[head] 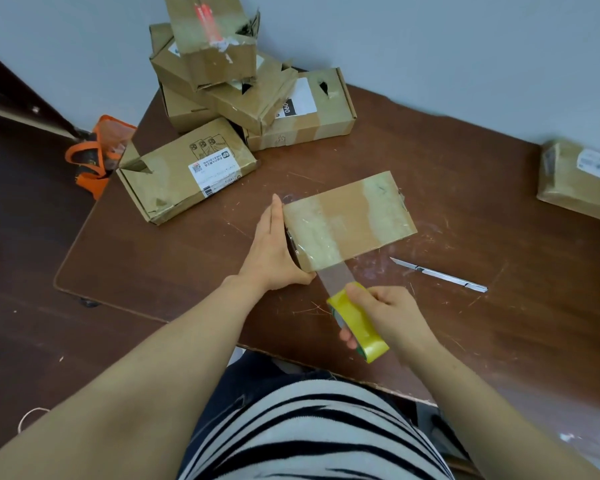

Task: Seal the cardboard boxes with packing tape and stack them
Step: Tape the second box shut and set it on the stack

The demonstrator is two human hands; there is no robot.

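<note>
A flat cardboard box (349, 220) lies in the middle of the brown table (482, 209), with strips of clear tape across its top. My left hand (274, 251) rests flat against the box's left side, fingers straight, thumb at the near corner. My right hand (385, 317) grips a yellow roll of packing tape (359, 325) just in front of the box. A stretch of clear tape (335, 278) runs from the roll up to the box's near edge. Several sealed boxes (229, 84) are piled at the back left of the table.
A metal utility knife (440, 274) lies on the table right of the box. Another labelled box (184, 171) sits at the left, one more box (579, 178) at the far right edge. An orange bag (97, 154) stands on the floor left of the table.
</note>
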